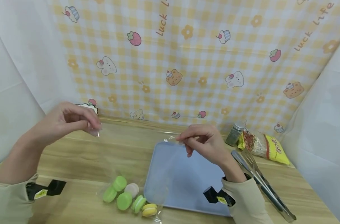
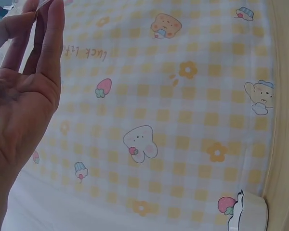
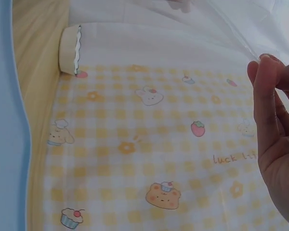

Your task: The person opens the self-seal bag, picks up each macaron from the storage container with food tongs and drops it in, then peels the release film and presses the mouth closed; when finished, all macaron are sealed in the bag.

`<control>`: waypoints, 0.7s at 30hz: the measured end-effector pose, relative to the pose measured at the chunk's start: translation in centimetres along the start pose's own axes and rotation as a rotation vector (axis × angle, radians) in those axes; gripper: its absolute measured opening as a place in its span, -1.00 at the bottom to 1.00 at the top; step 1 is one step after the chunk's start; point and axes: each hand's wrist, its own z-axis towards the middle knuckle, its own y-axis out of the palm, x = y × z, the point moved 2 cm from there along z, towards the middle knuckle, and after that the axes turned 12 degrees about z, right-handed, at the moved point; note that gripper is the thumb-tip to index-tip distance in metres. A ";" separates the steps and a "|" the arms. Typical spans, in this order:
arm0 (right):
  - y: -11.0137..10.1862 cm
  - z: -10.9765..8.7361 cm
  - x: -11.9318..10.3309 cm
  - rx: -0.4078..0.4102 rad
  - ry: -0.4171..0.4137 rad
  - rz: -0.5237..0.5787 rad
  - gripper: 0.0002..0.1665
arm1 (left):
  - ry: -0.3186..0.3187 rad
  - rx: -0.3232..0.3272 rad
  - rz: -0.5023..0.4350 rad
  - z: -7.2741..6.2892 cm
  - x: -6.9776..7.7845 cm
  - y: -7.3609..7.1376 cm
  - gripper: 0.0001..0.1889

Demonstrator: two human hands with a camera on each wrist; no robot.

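A clear plastic bag (image 1: 130,155) hangs between both hands in the head view. My left hand (image 1: 72,119) pinches its upper left corner, and my right hand (image 1: 203,141) pinches the upper right one. Macarons lie at the bottom of the bag: several green ones (image 1: 124,200), a whitish one (image 1: 131,189) and a yellow one (image 1: 149,210). In the left wrist view, film shows at the fingertips of the left hand (image 2: 26,91). A stretched bag edge runs to the fingertips of the right hand (image 3: 279,130) in the right wrist view.
A blue tray (image 1: 192,183) lies under and beside my right hand. Metal tongs (image 1: 266,186) rest to its right. Behind them are a spice jar (image 1: 235,133) and a yellow food packet (image 1: 263,146). A scallop-edged pale container (image 2: 253,214) stands at the back left.
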 end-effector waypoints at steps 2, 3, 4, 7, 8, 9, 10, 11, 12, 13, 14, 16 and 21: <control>0.1 0.0 -0.3 -0.003 -0.016 -0.025 -0.74 | -0.041 0.022 0.056 0.1 0.4 0.1 -0.62; 0.1 0.0 -0.3 -0.003 -0.023 -0.030 -0.73 | -0.056 0.034 0.081 0.2 0.6 0.1 -0.64; 0.2 0.0 -0.4 0.000 -0.030 -0.043 -0.73 | -0.059 0.049 0.099 0.3 0.7 0.2 -0.66; 0.4 0.0 -0.6 0.013 -0.048 -0.077 -0.70 | -0.070 0.104 0.166 0.6 1.0 0.4 -0.70; 0.4 0.0 -0.7 0.018 -0.055 -0.088 -0.69 | -0.055 0.121 0.174 0.8 1.1 0.5 -0.71; 0.5 0.0 -0.8 0.022 -0.063 -0.100 -0.69 | -0.044 0.138 0.186 0.9 1.2 0.6 -0.72; 0.6 0.1 -0.9 0.026 -0.068 -0.111 -0.69 | -0.032 0.152 0.195 1.0 1.2 0.7 -0.72; 0.6 0.1 -1.0 0.029 -0.073 -0.118 -0.68 | -0.033 0.163 0.213 1.0 1.3 0.7 -0.72; 0.7 0.1 -1.1 0.031 -0.080 -0.126 -0.68 | -0.020 0.165 0.209 1.1 1.4 0.7 -0.72; 0.7 0.2 -1.2 0.033 -0.085 -0.132 -0.69 | -0.015 0.164 0.216 1.1 1.5 0.8 -0.72; 0.7 0.2 -1.2 0.035 -0.090 -0.137 -0.69 | -0.004 0.160 0.209 1.1 1.5 0.8 -0.72; 0.7 0.2 -1.2 0.035 -0.103 -0.148 -0.70 | 0.008 0.148 0.203 1.1 1.6 0.8 -0.73; 0.7 0.3 -1.0 0.035 -0.161 -0.180 -0.68 | -0.009 0.135 0.221 1.1 1.7 0.9 -0.73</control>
